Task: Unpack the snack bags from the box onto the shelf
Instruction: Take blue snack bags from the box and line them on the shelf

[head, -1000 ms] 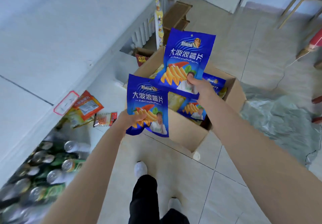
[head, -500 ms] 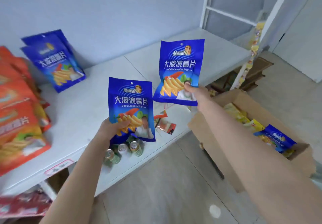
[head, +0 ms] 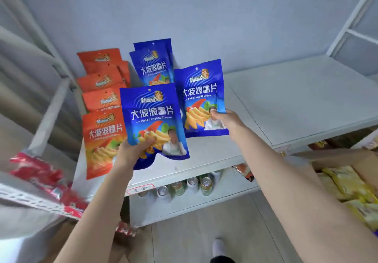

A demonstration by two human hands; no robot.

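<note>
Looks bright, soft and even, with a cool bluish cast over the white shelf (head: 286,103). Casts only faint shadows, the deepest shade just under the shelf around the cans (head: 192,185). Catches a pale streak of glare on the rightmost blue bag (head: 201,99) above the shelf. Smears badly left of the shelf, at the red packets (head: 41,172). Bends the frame uprights (head: 352,11) right of the shelf, wide-angle fashion. Reads sharpest over the shelf's middle.

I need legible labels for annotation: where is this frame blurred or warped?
Head view: the left blue bag and right blue bag read sharply; the red packets at lower left are motion-smeared; the shelf post at upper right slants from wide-angle distortion.
</note>
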